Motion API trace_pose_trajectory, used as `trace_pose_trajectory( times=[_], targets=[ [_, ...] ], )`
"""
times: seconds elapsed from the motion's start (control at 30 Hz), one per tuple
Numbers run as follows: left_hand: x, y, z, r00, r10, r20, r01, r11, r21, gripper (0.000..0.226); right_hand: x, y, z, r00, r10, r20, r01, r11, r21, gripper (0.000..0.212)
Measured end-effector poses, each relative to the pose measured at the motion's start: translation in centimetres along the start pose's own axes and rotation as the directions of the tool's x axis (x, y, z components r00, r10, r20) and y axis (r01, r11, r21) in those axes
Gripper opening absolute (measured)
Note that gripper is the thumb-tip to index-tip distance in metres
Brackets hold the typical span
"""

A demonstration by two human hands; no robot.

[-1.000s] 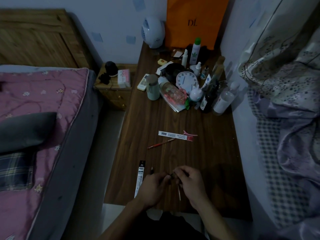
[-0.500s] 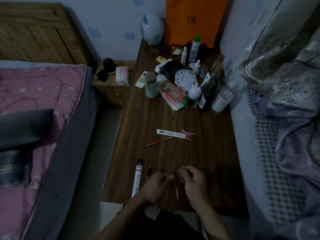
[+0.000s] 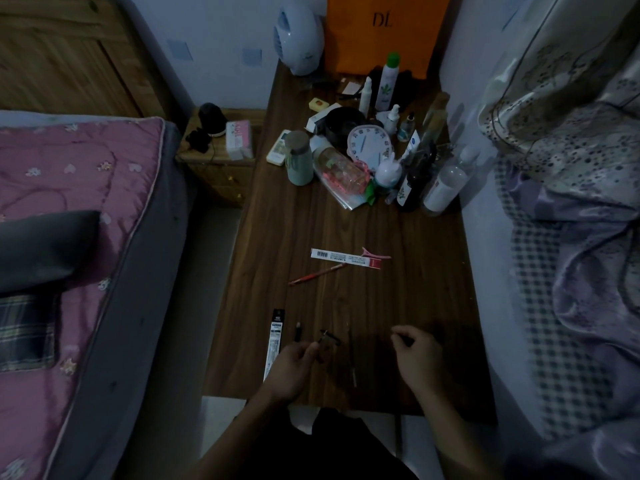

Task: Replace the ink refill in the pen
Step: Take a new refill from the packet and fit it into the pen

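Pinching a dark pen part [image 3: 328,337] in the left hand [image 3: 292,367], the person works at the near edge of the desk [image 3: 381,306]. The right hand [image 3: 417,353] is curled; if it holds anything cannot be told. The refill [image 3: 352,358] lies between the hands. It could roll off the edge if bumped.

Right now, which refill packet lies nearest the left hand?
The black packet, just beside the left hand; the white-and-red packet lies mid-table by the pink clip.
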State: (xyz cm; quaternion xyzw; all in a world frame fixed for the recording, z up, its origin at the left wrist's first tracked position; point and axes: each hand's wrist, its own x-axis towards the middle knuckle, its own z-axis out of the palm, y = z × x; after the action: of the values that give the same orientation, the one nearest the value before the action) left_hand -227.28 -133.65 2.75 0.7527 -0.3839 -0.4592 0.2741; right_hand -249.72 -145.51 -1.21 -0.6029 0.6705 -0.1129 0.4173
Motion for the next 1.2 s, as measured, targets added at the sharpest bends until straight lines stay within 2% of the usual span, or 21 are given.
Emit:
trace_pose_trajectory(
  times=[0.3, 0.47, 0.7, 0.8, 0.93, 1.1, 1.2],
  targets=[
    [0.7, -0.4, 1.7, 0.999, -0.049, -0.021, 0.048, 0.998, -0.045, 0.034, 0.5, 3.2, 2.7, 0.999, -0.035, -0.003, 0.033, 0.953, -0.301, 0.008],
    [0.5, -1.1, 2.0, 0.996, -0.086, -0.012, 0.086, 0.995, -0.047, 0.031, 0.5, 3.1, 2.8, 0.993, -0.116, -0.013, 0.105, 0.943, -0.316, 0.007],
    [0.2, -1.0, 2.0, 0.994, -0.106, -0.001, 0.106, 0.992, -0.072, 0.032, 0.1, 2.9, 2.5, 0.994, -0.108, -0.018, 0.097, 0.94, -0.326, 0.013],
    [0.1, -0.9, 2.1, 0.994, -0.112, 0.005, 0.112, 0.991, -0.069, 0.031, -0.1, 3.2, 2.4, 0.996, -0.088, -0.013, 0.082, 0.962, -0.26, 0.018],
    [-0.2, -0.5, 2.0, 0.993, -0.117, 0.013, 0.118, 0.991, -0.066, 0.03, -0.4, 3.7, 1.9, 1.0, 0.007, -0.014, -0.008, 0.997, -0.074, 0.029],
    [-0.5, -0.2, 1.8, 0.995, -0.102, -0.009, 0.1, 0.988, -0.12, 0.028, -1.5, 4.7, 0.5, 0.976, 0.144, -0.166, -0.124, 0.984, 0.127, 0.027],
    [-0.5, 0.3, 2.0, 0.985, -0.17, -0.029, 0.16, 0.963, -0.215, 0.028, -2.5, 4.2, -0.1, 0.953, 0.194, -0.231, -0.138, 0.961, 0.238, 0.022]
  ],
)
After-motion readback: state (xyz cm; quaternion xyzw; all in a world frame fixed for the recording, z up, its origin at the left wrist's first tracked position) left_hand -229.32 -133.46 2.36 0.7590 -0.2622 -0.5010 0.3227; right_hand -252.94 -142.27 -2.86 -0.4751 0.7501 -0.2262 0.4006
